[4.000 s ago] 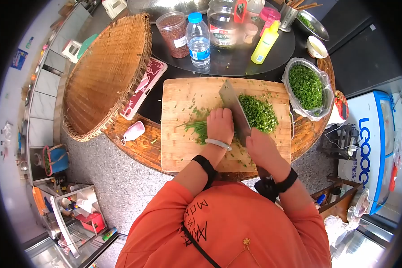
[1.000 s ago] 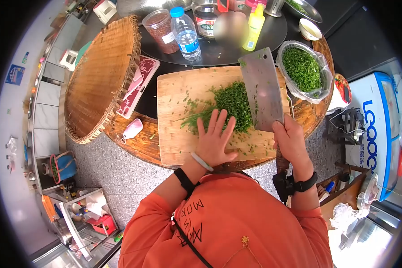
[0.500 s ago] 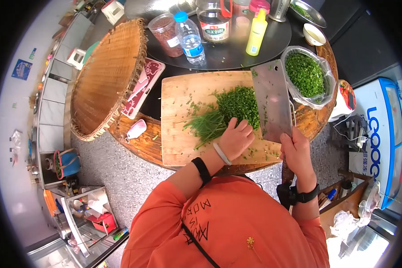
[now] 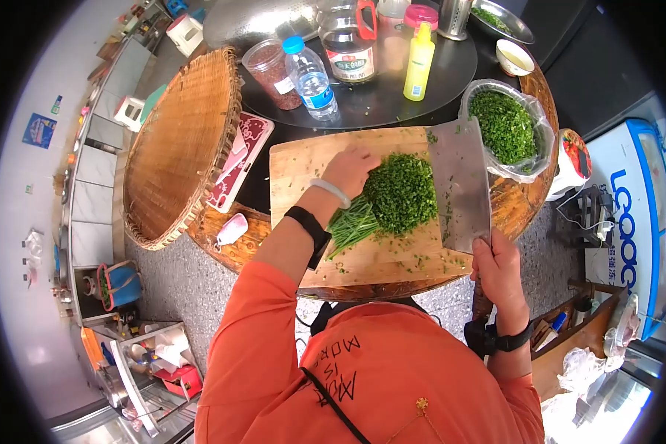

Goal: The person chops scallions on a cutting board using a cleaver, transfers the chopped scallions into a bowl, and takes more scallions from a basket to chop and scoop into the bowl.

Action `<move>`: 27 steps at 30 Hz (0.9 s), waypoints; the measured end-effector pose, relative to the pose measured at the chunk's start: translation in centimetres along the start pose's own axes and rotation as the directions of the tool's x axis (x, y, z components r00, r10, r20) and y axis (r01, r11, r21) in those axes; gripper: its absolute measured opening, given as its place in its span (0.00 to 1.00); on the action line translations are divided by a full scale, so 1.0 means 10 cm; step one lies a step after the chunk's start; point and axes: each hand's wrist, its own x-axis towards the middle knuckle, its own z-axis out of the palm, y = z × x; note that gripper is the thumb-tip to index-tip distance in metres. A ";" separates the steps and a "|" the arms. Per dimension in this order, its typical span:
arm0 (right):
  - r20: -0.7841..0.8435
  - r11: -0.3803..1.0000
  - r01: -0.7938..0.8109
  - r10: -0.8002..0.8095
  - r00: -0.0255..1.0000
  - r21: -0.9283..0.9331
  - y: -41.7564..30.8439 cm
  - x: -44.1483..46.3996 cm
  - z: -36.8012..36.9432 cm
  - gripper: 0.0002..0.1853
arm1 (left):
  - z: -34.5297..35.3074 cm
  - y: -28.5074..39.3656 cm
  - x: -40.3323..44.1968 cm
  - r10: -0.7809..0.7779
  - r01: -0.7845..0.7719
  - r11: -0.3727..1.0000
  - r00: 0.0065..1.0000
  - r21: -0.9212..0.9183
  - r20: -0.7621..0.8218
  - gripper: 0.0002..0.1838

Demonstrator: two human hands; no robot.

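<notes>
My right hand [image 4: 499, 268] is closed round the handle of a wide cleaver [image 4: 462, 189]. The blade lies over the right edge of the wooden cutting board [image 4: 303, 159], with green bits stuck to it. Finely chopped chives [image 4: 403, 196] form a pile left of the blade. Uncut chive stalks [image 4: 355, 224] lie against the pile's lower left side. My left hand [image 4: 350, 170] is at the pile's upper left edge, fingers slightly bent and pointing right, with nothing visible in them.
A plastic-lined bowl of chopped greens [image 4: 503, 129] stands right of the board. Behind are a water bottle [image 4: 312, 81], a jar of red flakes [image 4: 272, 74], a vinegar jug [image 4: 349, 48] and a yellow bottle [image 4: 419, 63]. A woven basket [image 4: 185, 148] leans at the left.
My left hand has moved up and left, from the pile's lower edge to its upper left side. The chopped pile looks more gathered. The cleaver stays at the right, in my right hand.
</notes>
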 end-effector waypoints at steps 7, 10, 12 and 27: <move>0.016 1.000 -0.017 0.017 1.000 -0.024 0.00 0.00 0.10 0.08 | -0.16 -0.05 -0.45 -0.152 0.183 0.976 0.963 -0.121 0.224 0.09; 0.050 0.993 0.038 -0.032 0.998 -0.113 -0.02 0.03 0.19 0.07 | -0.16 -0.02 -0.63 -0.204 0.255 0.939 0.953 -0.229 0.226 0.07; 0.080 0.976 0.137 -0.125 0.989 -0.170 -0.05 0.06 0.26 0.07 | -0.19 0.12 -0.73 -0.224 0.238 0.950 0.970 -0.204 0.090 0.14; 0.476 0.767 0.328 -0.034 0.879 -0.552 -0.31 0.21 0.75 0.09 | 0.05 0.91 -0.87 -0.349 0.332 0.851 0.936 0.406 -0.034 0.30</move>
